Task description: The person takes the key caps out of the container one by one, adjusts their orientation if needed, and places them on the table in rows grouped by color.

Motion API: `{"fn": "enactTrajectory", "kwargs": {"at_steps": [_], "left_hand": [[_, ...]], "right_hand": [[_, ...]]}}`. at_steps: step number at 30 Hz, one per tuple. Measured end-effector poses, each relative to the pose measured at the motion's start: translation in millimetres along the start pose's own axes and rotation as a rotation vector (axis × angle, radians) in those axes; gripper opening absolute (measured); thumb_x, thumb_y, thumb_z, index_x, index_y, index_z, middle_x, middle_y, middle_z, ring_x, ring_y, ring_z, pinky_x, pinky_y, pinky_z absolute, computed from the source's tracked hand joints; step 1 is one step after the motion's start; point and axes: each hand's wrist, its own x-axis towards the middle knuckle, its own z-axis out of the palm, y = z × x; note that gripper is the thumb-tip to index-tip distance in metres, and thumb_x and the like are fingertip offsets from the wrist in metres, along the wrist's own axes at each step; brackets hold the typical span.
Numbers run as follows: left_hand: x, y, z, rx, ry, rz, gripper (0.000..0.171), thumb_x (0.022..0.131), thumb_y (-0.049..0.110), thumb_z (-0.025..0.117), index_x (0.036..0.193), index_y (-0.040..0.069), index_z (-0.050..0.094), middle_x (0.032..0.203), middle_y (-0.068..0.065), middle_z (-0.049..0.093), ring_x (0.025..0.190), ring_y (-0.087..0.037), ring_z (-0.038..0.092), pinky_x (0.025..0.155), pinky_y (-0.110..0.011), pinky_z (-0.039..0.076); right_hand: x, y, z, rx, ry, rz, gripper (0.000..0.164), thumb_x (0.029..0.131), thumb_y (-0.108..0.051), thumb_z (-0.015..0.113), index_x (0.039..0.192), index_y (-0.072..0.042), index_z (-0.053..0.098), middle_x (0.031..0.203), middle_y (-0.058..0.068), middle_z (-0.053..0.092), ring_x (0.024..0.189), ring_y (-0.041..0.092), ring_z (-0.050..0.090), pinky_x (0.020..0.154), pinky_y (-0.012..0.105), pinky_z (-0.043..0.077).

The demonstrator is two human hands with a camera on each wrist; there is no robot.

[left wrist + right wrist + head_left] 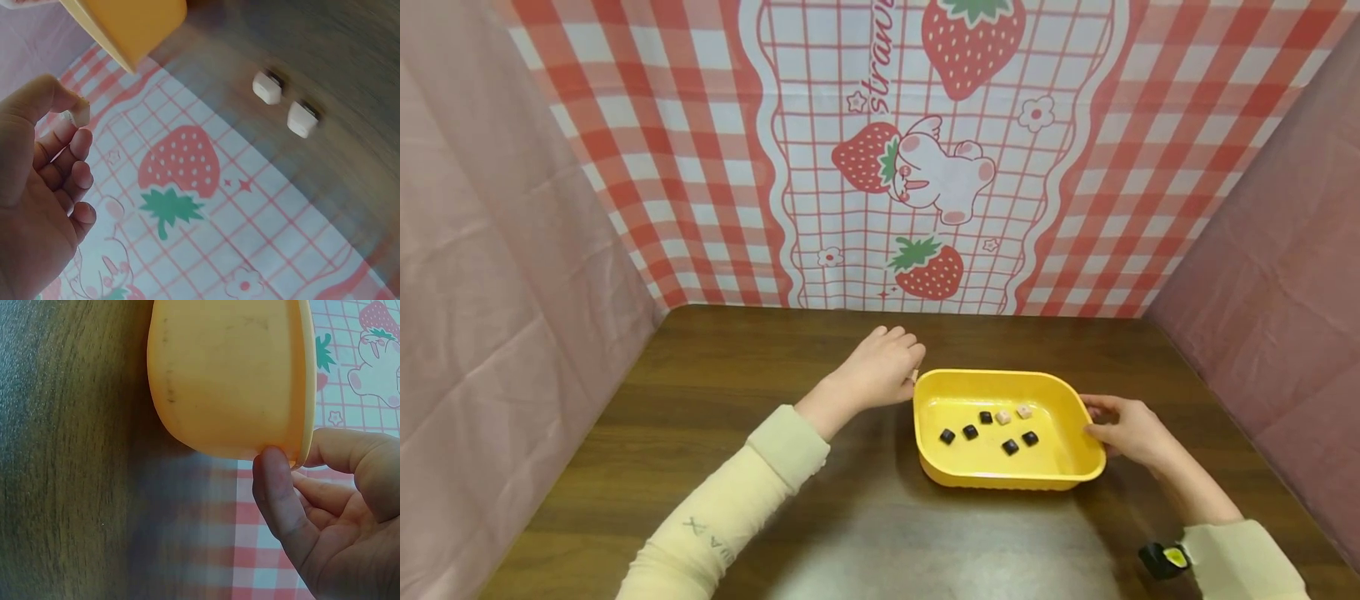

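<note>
A yellow plastic tub point(1011, 479) stands on the table, its rounded corners facing up. Inside are several small black blocks point(1010, 447) and two small cream blocks point(1003, 417), keycap-like in shape. My left hand point(880, 371) is beside the tub's left rim, and in the left wrist view its thumb and index finger pinch one small cream block point(79, 112). My right hand point(1127, 429) grips the tub's right end by the rim, thumb on one side and fingers on the other. Two more cream blocks point(267, 87) lie on the tabletop in the left wrist view.
The dark wooden table point(700, 467) carries the tub. A red-and-white strawberry cloth point(880, 208) hangs behind it, with pink cloth point(1262, 233) at both sides. A small black device point(1163, 560) sits by the right sleeve.
</note>
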Motion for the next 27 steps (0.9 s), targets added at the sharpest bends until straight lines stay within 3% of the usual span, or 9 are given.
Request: {"fn": "enactTrajectory", "kwargs": {"at_steps": [7,13,21,27], "left_hand": [[-14.5,-18.4,3.8,-0.025,0.007,-0.033,0.016,0.072,0.024,0.067,0.079,0.018,0.054,0.078,0.006,0.051,0.078,-0.015,0.046,0.068,-0.029,0.032],[-27.7,-36.1,8.5,-0.053,-0.044,-0.082,0.018,0.073,0.025,0.070,0.082,0.019,0.055,0.080,0.006,0.051,0.078,-0.015,0.045,0.068,-0.029,0.032],[-43.3,-59.6,21.1,-0.033,-0.073,-0.131,0.023,0.071,0.024,0.073,0.083,0.016,0.055,0.081,0.004,0.053,0.080,-0.018,0.049,0.069,-0.032,0.035],[-52.2,-68.6,28.6,-0.026,-0.070,-0.150,0.021,0.068,0.020,0.071,0.081,0.014,0.056,0.080,0.002,0.055,0.080,-0.020,0.050,0.069,-0.033,0.037]], "right_hand": [[-1,-1,-1,-0.003,-0.010,0.001,0.057,0.086,-0.011,0.065,0.132,0.014,0.042,0.110,0.029,0.053,0.076,0.021,0.062,0.061,0.032,0.056],[-2,-2,-1,-0.009,-0.015,0.003,0.056,0.087,-0.011,0.064,0.132,0.015,0.041,0.110,0.029,0.053,0.076,0.021,0.062,0.061,0.032,0.056],[-2,-2,0,0.007,-0.004,-0.005,0.055,0.087,-0.009,0.063,0.131,0.015,0.041,0.109,0.029,0.053,0.073,0.020,0.063,0.059,0.032,0.055],[-2,-3,1,0.001,-0.001,-0.002,0.056,0.087,-0.009,0.063,0.132,0.015,0.041,0.110,0.029,0.053,0.075,0.021,0.063,0.060,0.032,0.055]]}}
